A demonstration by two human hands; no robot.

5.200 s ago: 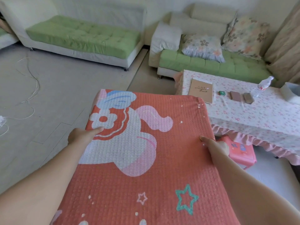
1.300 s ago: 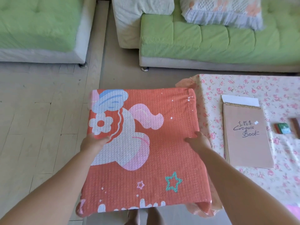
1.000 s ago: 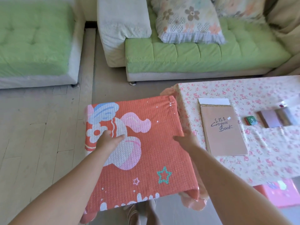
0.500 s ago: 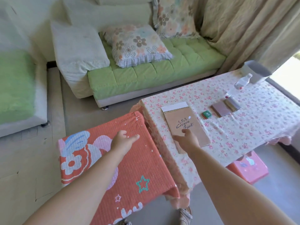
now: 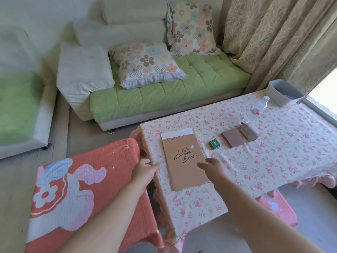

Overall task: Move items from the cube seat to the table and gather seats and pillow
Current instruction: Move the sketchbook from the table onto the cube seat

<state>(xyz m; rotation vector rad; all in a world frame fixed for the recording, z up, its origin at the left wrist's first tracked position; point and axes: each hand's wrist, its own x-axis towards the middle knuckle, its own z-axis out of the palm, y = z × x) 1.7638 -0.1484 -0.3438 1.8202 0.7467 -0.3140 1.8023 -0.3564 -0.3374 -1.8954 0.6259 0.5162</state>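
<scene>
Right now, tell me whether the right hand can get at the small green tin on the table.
Probably yes. The right hand hovers open over the table, and the green tin lies just beyond it on bare cloth, with nothing between them.

I see left hand [image 5: 144, 170] at bench [image 5: 273, 161] left edge, right hand [image 5: 212, 168] fingers spread over sketchbook [image 5: 182, 167] right edge; orange cube seat [image 5: 82, 189] just left.

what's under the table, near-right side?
A pink plastic stool sticks out on the floor past the hanging edge of the floral tablecloth. The stool's far part, and anything else underneath, is covered by the cloth.
</scene>
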